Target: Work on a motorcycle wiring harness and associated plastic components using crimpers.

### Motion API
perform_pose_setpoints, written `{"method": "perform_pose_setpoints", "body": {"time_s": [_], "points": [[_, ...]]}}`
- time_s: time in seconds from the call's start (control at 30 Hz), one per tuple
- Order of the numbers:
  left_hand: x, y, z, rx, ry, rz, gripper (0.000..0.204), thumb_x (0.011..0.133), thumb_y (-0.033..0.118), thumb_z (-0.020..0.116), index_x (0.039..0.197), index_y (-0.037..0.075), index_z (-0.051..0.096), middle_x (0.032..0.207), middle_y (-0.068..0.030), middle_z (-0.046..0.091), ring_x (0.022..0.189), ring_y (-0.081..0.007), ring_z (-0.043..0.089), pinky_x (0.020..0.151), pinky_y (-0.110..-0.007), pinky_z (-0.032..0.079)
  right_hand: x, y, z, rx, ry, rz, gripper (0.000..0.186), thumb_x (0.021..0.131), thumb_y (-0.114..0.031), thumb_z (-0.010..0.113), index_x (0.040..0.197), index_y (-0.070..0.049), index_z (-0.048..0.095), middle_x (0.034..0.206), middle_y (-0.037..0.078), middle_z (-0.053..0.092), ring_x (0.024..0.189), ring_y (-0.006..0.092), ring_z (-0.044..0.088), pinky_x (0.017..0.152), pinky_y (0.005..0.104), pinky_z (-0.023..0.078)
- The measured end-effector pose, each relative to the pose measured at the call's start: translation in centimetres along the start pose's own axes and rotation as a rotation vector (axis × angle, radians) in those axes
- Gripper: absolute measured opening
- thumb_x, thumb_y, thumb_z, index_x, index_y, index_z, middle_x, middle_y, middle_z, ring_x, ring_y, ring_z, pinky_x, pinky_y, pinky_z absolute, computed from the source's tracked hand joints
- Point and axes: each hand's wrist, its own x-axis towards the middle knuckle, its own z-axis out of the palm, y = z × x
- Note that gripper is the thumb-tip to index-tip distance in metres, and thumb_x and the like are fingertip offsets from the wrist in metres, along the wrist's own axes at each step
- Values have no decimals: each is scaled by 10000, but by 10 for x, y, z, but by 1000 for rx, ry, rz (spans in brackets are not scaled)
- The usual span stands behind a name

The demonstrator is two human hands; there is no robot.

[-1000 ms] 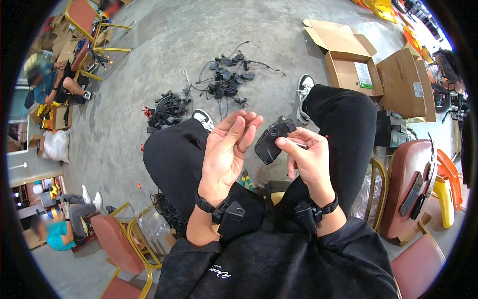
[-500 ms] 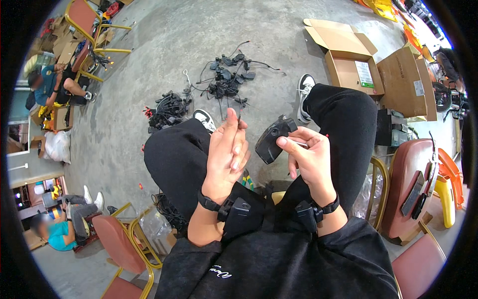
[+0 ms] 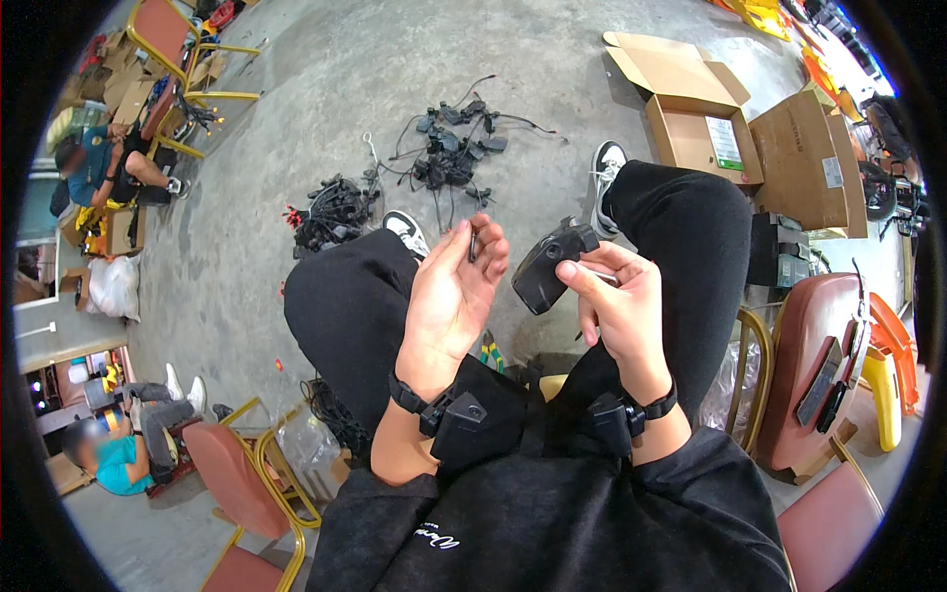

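In front of my knees, my right hand [image 3: 628,306] pinches a black plastic housing [image 3: 541,281] between thumb and fingers. A thin pale rod [image 3: 604,277], perhaps a screwdriver shaft, lies across the same hand's fingers. To the left and apart from the housing, my left hand [image 3: 452,296] is raised with its palm turned inward. Its fingers curl around a small dark slim piece [image 3: 473,246] beside the thumb tip, too small to name. Both wrists wear black straps with box-shaped modules. Green-and-yellow handled pliers [image 3: 491,349] show partly between my legs.
Beyond my feet, black cabled modules [image 3: 449,148] lie loose on the concrete floor, with a denser cable pile [image 3: 333,212] to their left. Open cardboard boxes [image 3: 695,128] stand at the right. Red padded chairs [image 3: 819,365] flank me. Two people sit far left.
My left hand's folded fingers have loosened and spread a little, showing the small dark piece. My right hand has shifted slightly right and up with the black housing.
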Motion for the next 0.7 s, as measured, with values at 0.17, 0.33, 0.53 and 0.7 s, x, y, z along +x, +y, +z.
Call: {"method": "perform_pose_setpoints", "body": {"time_s": [0.17,0.33,0.53,0.7], "points": [[-3,11,1,-163,-107,-93,271,928,69,362,1151,-61,444,1175,-209,517,1108,-305,512,912,-374,471,1,1,-4,2,-12,-2,286,739,-73,732,868,108,553,713,110,625,349,73,462,305,203,303],[-13,37,15,-132,-91,87,245,916,12,337,1111,-115,415,1260,-285,428,1208,-380,415,1014,-422,410,3,-8,-4,-17,30,-95,244,757,-90,718,844,76,562,637,39,567,342,48,416,311,190,262],[-21,57,1,-294,-214,129,210,943,14,320,1090,-115,399,1288,-281,403,1243,-373,370,1033,-434,393,8,-4,-8,33,59,-145,257,750,-85,724,860,78,558,651,47,578,333,48,409,309,183,249],[-26,67,-16,-381,-340,139,219,964,49,297,1108,-100,370,1311,-250,397,1251,-350,366,1041,-431,383,8,-3,-14,77,77,-200,234,759,-68,713,873,66,559,634,38,567,324,43,387,294,184,226]]}}
